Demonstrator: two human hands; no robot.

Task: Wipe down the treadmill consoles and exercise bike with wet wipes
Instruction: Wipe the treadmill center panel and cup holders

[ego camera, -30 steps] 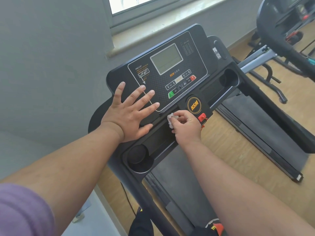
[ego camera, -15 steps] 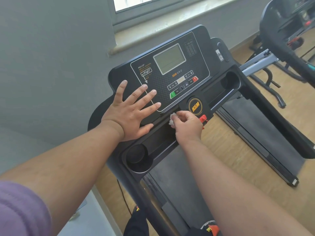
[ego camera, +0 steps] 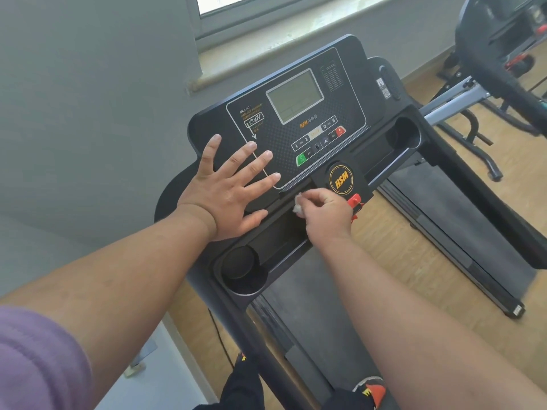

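Wipe work along the lower ledge of the treadmill console

Fingers of the right hand (ego camera: 325,213) are curled around a bunched white wet wipe (ego camera: 298,204), pinching it so only a small wad shows at the fingertips; that wad sits against the narrow ledge just below the button panel of the treadmill console (ego camera: 296,113), beside the round HSM badge (ego camera: 341,179) and the red safety key (ego camera: 354,200). Bunching it this small probably lets it reach into the groove between panel and tray. The left hand (ego camera: 228,187) lies flat with fingers spread on the console's left side, holding nothing, likely to brace the body and steady the panel against the rubbing. The cup holder (ego camera: 239,269) lies below the left wrist, and a second machine (ego camera: 497,54) stands at the far right, apparently not yet reached.
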